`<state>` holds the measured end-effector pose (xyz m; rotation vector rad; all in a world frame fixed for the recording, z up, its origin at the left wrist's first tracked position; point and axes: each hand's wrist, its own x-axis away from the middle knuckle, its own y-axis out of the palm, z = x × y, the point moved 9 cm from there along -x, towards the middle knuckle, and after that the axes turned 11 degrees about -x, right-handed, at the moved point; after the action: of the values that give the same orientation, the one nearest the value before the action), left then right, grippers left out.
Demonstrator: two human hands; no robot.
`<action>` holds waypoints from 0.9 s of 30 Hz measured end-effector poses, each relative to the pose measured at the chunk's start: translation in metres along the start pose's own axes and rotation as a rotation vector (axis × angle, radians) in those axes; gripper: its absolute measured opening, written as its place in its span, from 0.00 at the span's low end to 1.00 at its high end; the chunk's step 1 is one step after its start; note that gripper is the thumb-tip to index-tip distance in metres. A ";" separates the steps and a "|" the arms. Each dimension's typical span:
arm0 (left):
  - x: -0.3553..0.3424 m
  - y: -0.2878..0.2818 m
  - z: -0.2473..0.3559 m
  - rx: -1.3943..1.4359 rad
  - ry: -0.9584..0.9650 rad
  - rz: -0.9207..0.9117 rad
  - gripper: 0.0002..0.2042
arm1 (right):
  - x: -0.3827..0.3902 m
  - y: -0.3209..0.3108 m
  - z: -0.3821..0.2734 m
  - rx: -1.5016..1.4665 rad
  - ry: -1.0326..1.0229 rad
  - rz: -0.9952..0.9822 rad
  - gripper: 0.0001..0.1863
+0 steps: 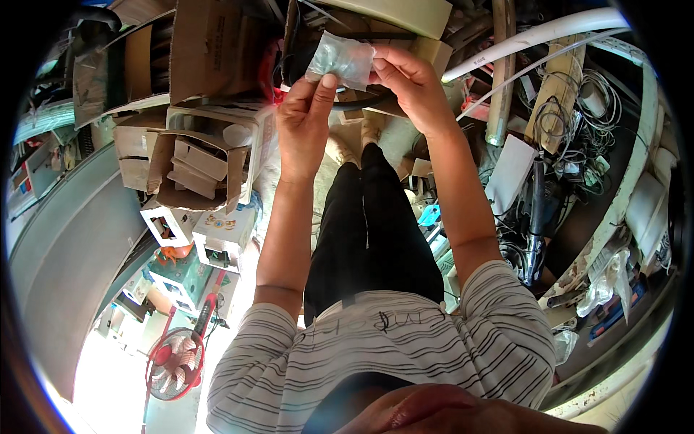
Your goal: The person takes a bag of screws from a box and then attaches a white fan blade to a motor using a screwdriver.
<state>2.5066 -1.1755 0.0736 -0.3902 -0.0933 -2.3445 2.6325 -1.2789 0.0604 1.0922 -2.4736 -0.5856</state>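
A small clear plastic bag [345,61] is stretched between my two hands, held out in front of me at the top of the view. What lies inside it is pale and I cannot make it out. My left hand [305,116] pinches the bag's lower left edge, its thumb on top. At the right edge, my right hand [410,81] grips it between thumb and fingers. Behind the bag there is a dark box interior, partly hidden by it and by my hands.
An open cardboard box [199,170] holding folded card pieces stands at the left, with white boxes [225,235] below it. A red fan [176,362] is at the lower left. Tangled cables [596,101], wooden strips [560,94] and a white pipe [538,40] crowd the right side.
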 end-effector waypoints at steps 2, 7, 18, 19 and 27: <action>0.000 -0.003 0.008 -0.078 0.054 0.020 0.10 | 0.000 0.006 -0.003 0.025 0.044 -0.039 0.12; 0.003 -0.001 0.010 -0.120 0.011 0.020 0.10 | 0.003 0.007 -0.003 0.086 0.155 -0.068 0.13; 0.010 0.020 -0.031 0.234 -0.246 -0.115 0.06 | 0.019 -0.004 -0.002 0.143 -0.015 0.061 0.10; 0.011 0.023 -0.035 0.276 -0.263 -0.140 0.05 | 0.020 -0.005 -0.003 0.183 -0.022 0.089 0.09; 0.012 0.040 -0.049 0.417 -0.362 -0.161 0.03 | 0.029 -0.011 -0.018 0.410 -0.177 0.224 0.06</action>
<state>2.5135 -1.2211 0.0287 -0.6079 -0.7970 -2.3040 2.6294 -1.3116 0.0747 0.9082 -2.9052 -0.1110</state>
